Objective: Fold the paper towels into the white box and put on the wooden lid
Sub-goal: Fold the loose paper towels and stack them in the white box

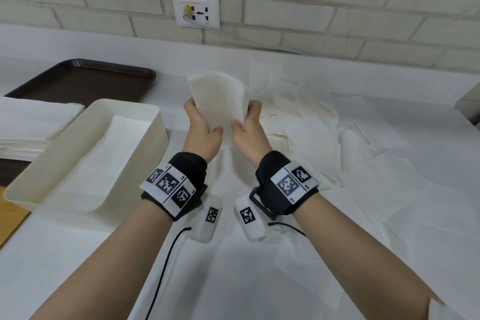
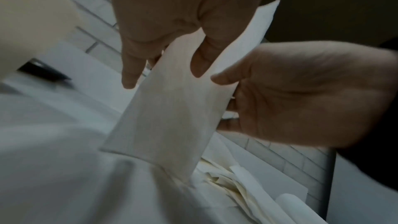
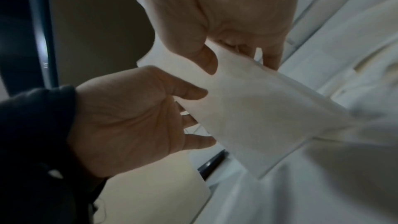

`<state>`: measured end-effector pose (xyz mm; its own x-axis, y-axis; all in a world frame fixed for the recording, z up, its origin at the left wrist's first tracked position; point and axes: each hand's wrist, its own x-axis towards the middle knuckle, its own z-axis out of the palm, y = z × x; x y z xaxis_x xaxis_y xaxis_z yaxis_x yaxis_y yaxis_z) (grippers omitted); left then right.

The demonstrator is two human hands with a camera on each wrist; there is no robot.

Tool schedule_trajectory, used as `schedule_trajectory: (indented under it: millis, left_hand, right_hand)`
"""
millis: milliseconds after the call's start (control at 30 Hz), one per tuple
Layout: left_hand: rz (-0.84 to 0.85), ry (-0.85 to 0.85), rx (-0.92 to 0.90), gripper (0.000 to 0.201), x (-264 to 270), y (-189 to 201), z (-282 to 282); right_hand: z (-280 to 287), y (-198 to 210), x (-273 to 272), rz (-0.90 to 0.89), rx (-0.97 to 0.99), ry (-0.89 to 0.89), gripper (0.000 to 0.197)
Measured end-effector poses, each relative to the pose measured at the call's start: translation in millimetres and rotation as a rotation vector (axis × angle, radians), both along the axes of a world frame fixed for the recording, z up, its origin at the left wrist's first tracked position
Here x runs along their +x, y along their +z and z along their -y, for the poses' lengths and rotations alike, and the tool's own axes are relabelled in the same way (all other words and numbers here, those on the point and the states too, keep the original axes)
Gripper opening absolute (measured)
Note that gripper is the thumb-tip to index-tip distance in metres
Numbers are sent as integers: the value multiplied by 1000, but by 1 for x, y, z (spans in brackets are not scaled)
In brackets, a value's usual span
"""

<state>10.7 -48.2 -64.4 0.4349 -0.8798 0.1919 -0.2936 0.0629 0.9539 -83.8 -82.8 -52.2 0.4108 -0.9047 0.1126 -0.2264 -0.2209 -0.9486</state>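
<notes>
A: Entry, hands. Left hand (image 1: 201,128) and right hand (image 1: 248,128) both raised above the counter (image 1: 78,254), holding one folded towel (image 1: 219,101) between them.

B: Finger state?

A: Left thumb on the near face, fingers behind, pinching the towel's left edge. Right hand likewise on the right edge; in the right wrist view its thumb (image 3: 206,59) presses the near face. Towel bows upward, top edge curved.

B: Box?

A: Box (image 1: 153,122) on the counter just left of the hands, open, one flat sheet (image 1: 104,161) lying inside. No contact between box and hands.

B: Remaining towels?

A: Loose pile (image 1: 311,122) on the counter, right of the hands, crumpled and overlapping. Neat stack (image 1: 31,122) left of the box. Dark tray (image 1: 83,80) behind, near the wall.

B: Lid?

A: Cannot tell; not identified in any view.
</notes>
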Motion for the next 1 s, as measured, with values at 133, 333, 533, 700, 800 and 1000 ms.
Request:
schedule_trajectory:
  millis: [133, 333, 533, 700, 800, 1000]
  left_hand:
    - [8, 17, 34, 33, 3, -4, 0]
    - [29, 117, -132, 27, -2, 5, 0]
    - [-32, 85, 91, 27, 2, -4, -2]
    - [-76, 114, 138, 24, 8, -1, -1]
    - [-119, 220, 22, 39, 18, 7, -3]
    - [323, 225, -100, 60, 38, 20, -11]
  right_hand:
    - [2, -5, 2, -83, 38, 14, 17]
    - [2, 5, 4, 57, -32, -52, 16]
    - [7, -8, 1, 2, 91, -71, 29]
    - [14, 0, 7, -149, -19, -40, 24]
    - [19, 14, 1, -249, -190, -20, 21]
    - [25, 42, -12, -676, -515, 34, 32]
